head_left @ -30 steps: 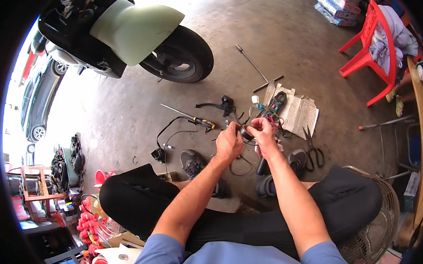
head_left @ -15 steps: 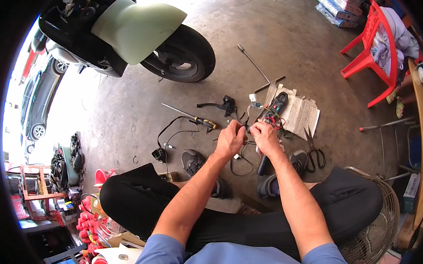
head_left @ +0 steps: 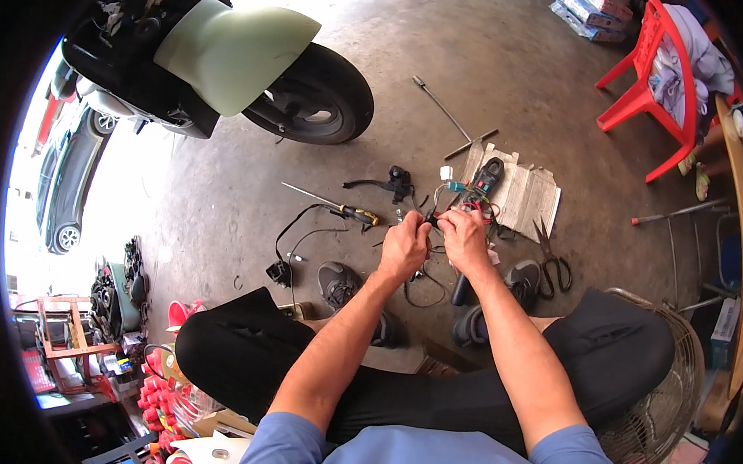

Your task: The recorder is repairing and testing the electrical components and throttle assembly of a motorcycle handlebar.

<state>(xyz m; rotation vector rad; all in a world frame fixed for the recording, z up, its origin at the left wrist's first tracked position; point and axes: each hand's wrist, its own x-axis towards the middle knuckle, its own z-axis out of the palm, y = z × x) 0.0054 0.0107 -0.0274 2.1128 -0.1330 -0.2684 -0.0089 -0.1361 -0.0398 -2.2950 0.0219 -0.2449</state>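
Observation:
Both hands meet over the floor between my feet. My left hand (head_left: 405, 245) is closed in a pinch on thin dark wiring. Close beside it, my right hand (head_left: 465, 238) pinches the same small black bundle of wires (head_left: 431, 219); its exact shape is too small to make out. Just beyond the right hand lies a black clamp meter (head_left: 487, 177) with red leads, partly on a flattened piece of cardboard (head_left: 532, 199). White and teal connectors (head_left: 451, 184) sit next to the meter. A black switch housing with a strap (head_left: 398, 183) rests beyond my left hand.
A yellow-black screwdriver (head_left: 358, 215) and a cabled black part (head_left: 279, 272) lie to the left. Scissors (head_left: 556, 265) are by my right shoe; a T-handle wrench (head_left: 445, 111) lies farther off. A motorcycle wheel (head_left: 328, 97) stands far left, a red chair (head_left: 651, 103) far right.
My right hand has shifted slightly, and the dark bundle between my fingertips shows more plainly. The whole view has moved a little; the things on the floor look unmoved.

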